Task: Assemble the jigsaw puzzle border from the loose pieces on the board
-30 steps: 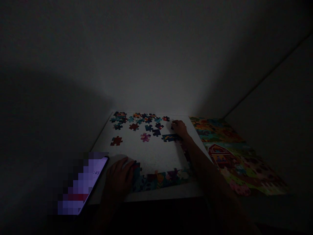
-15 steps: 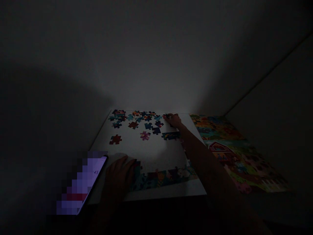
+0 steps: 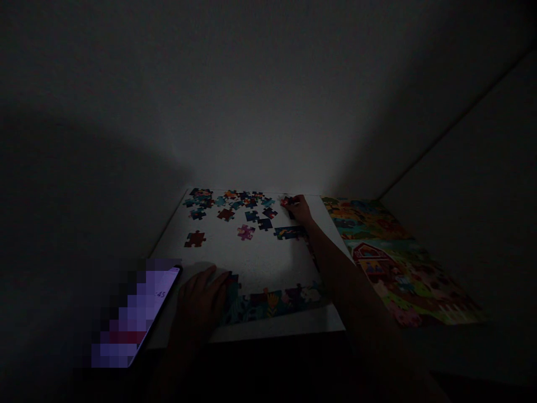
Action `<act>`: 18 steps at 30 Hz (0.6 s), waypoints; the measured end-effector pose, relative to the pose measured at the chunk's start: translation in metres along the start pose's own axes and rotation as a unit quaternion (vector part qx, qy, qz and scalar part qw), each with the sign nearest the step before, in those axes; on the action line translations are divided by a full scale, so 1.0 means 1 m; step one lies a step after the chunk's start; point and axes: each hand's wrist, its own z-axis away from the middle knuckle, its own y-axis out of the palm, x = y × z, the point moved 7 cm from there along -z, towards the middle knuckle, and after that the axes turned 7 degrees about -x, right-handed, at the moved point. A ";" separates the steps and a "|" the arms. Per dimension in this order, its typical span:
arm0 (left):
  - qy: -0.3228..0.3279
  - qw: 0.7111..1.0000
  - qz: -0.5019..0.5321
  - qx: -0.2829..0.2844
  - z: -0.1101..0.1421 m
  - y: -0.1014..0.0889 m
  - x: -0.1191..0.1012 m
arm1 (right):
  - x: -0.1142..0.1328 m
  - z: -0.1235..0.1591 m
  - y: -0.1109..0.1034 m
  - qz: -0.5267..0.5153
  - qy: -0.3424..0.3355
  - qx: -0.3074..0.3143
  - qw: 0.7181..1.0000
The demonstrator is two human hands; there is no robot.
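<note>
1. Right hand (image 3: 299, 209) has shifted away toward the wall since a second ago, from just beside a red-pink piece (image 3: 286, 201) to its edge; left hand (image 3: 197, 299) hasn't budged.
2. Wall (image 3: 251, 112): pale, dim, rising behind everything.
3. Worktop (image 3: 268, 263): white, carries the puzzle.
4. Farm picture (image 3: 400, 291), red barn on it, lies right of the worktop; second colourful picture (image 3: 358, 212) adjoins it on the far side.
5. Joined puzzle border (image 3: 260, 305): along the near side, continues up the right, partly behind the right forearm; dark-blue strip (image 3: 285, 233) at its far end.
6. Phone (image 3: 146, 313): lit, mostly pixelated, left of the left hand.
7. Left hand: laid down, fingers loosely spread, reaching the border's left end.
8. Right hand: fingers bunched against the red-pink piece's right side; too dark to tell if they pinch it.
9. Loose piece cluster (image 3: 247, 200): far left to middle, some overlapping.
10. Singles: brownish-red piece (image 3: 195, 239) left, pink piece (image 3: 245, 233) mid-worktop. Red-pink piece sits near the far edge, right of the cluster.
</note>
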 end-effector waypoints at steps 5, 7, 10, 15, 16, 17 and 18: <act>0.004 1.000 0.003 0.002 0.000 -0.001 0.000 | -0.003 0.002 -0.007 -0.160 0.034 -0.020 0.986; 0.004 1.000 0.003 0.006 0.000 0.000 0.001 | -0.002 0.002 -0.010 -0.175 0.034 -0.022 0.984; 0.006 1.000 -0.010 0.011 0.001 0.002 0.003 | -0.001 0.001 -0.015 -0.200 0.032 -0.038 0.979; 0.015 1.000 -0.017 -0.002 0.000 0.002 0.002 | -0.001 0.004 -0.023 -0.249 0.032 -0.051 0.967; 0.017 1.000 -0.015 -0.004 -0.001 0.001 0.001 | 0.001 0.005 -0.023 -0.262 0.027 -0.045 0.964; 0.020 1.000 -0.013 -0.004 -0.001 0.001 0.000 | 0.004 0.006 -0.024 -0.273 0.022 -0.039 0.961; 0.023 1.000 -0.011 -0.003 -0.001 0.001 0.000 | 0.007 0.008 -0.025 -0.280 0.018 -0.034 0.959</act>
